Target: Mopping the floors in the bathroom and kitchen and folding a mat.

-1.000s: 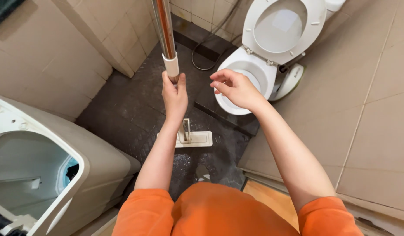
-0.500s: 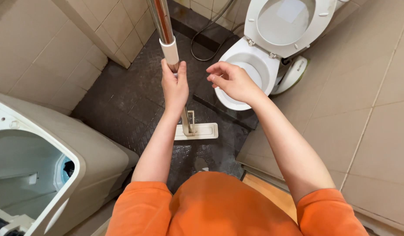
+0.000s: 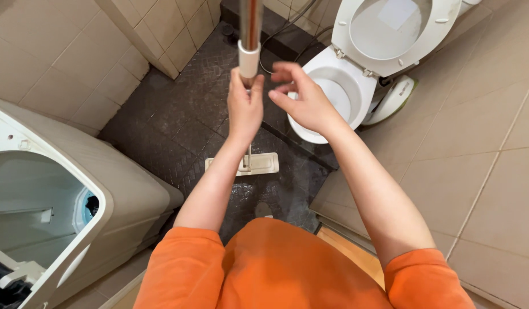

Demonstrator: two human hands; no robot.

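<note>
My left hand (image 3: pixel 245 109) is closed around the upright mop pole (image 3: pixel 249 34) below its white collar (image 3: pixel 248 59), flat mop head (image 3: pixel 242 164) on the wet dark floor (image 3: pixel 178 126); right hand (image 3: pixel 301 100), fingers loosely curled and empty, should grip beside it, keeping the head flat.

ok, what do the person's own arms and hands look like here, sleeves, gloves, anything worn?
Both hands are bare: no gloves, rings or watch visible on the left hand or the right hand. The forearms are uncovered. Short orange sleeves end above the elbows, matching the orange shirt at the bottom of the view. No markings show on them.
</note>
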